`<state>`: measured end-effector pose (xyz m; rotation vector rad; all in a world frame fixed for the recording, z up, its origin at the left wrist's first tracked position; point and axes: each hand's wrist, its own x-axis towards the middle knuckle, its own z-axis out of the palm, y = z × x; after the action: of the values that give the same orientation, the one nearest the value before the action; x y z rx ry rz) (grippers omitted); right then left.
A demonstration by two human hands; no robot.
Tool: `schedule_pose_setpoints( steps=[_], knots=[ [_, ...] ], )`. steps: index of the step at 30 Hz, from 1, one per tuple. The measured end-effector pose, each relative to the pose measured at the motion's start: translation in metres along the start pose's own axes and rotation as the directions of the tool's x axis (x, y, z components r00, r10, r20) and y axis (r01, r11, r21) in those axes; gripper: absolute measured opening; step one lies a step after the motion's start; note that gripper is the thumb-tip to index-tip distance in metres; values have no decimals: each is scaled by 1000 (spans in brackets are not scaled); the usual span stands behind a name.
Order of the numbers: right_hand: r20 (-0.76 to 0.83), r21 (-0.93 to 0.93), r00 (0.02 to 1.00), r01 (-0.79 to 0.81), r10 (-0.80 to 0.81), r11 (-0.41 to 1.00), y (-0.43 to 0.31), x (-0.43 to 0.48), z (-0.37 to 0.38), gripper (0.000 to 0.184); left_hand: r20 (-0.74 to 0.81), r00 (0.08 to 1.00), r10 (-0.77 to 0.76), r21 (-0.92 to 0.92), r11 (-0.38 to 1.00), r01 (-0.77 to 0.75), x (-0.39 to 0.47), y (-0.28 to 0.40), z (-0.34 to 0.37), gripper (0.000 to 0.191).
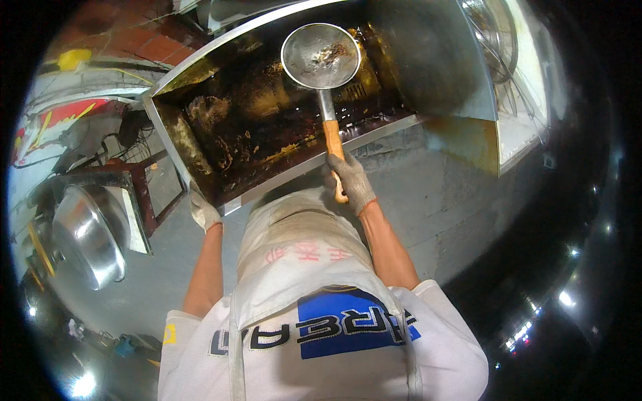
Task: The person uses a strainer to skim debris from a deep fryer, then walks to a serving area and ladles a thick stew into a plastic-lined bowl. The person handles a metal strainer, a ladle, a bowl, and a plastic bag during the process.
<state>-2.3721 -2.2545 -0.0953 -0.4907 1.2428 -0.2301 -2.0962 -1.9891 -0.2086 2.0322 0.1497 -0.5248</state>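
My right hand (pixel 352 181), in a grey knit glove, is closed around the wooden handle of a round metal ladle or strainer (pixel 306 55). Its wide bowl hangs above the tank, and brown residue lies in the middle of it. The handle ends in a hook below my fist. My left hand (pixel 204 209), also gloved, holds the near left corner of a rectangular metal tank (pixel 281 186) by its rim; some of its fingers are hidden. Dark, oily grime and brown crusts coat the tank's inside, with a wet sheen near the front wall.
A large shiny metal basin (pixel 89 238) stands at the left by a dark brown frame (pixel 143 193). At the right, a metal panel (pixel 451 65) rises beside the tank, with a white ledge (pixel 524 120) and thin cables past it. Grey paved floor (pixel 416 200) lies below.
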Motion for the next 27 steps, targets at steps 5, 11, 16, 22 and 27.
schedule_pose_setpoints(
  steps=[5,11,16,22,27],
  knots=[
    [212,358,968,-206,136,911,-3,-46,7,25,-5,993,120,77,990,-119,-6,9,3,59],
    [385,645,901,-417,199,641,-13,-76,-10,31,-31,997,73,123,990,-69,-5,7,2,61],
    [378,740,894,-447,240,502,-24,-71,-32,34,-40,998,47,77,996,-43,-7,7,3,62],
    [97,584,958,-276,271,763,-44,-27,-63,22,-9,1000,11,17,1000,-11,-5,4,3,64],
    [-47,185,972,-218,231,958,-55,21,-60,20,-15,998,68,-43,997,-69,-2,-7,0,63]
  ],
)
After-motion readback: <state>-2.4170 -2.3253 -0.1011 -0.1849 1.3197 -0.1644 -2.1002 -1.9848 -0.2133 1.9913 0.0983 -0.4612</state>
